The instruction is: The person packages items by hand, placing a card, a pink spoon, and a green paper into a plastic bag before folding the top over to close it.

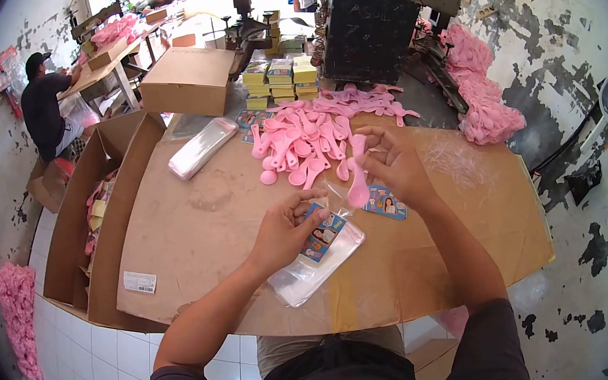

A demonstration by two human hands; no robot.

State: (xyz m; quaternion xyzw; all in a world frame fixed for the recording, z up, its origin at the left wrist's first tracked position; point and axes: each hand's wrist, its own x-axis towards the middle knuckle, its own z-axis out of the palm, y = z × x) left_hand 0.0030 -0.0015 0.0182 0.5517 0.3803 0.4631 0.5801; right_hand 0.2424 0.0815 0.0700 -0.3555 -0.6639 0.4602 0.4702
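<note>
My left hand (279, 231) is closed, thumb on top, on a blue printed card (322, 238) with clear film showing around its upper end. Below that card lies a stack of clear plastic bags (307, 281). My right hand (394, 165) pinches a pink plastic measuring spoon (358, 183), its bowl pointing down towards me. More printed cards (384, 204) rest on the cardboard beneath my right hand. Just beyond both hands spreads a heap of pink spoons (303, 138).
Cardboard covers the worktable (199, 203). Another bag stack (202, 148) lies left of the heap, with yellow-edged card stacks (280, 79) behind. An open carton (106, 214) stands at the left, a dark machine (368, 34) at the back. A person (49, 107) works at another table.
</note>
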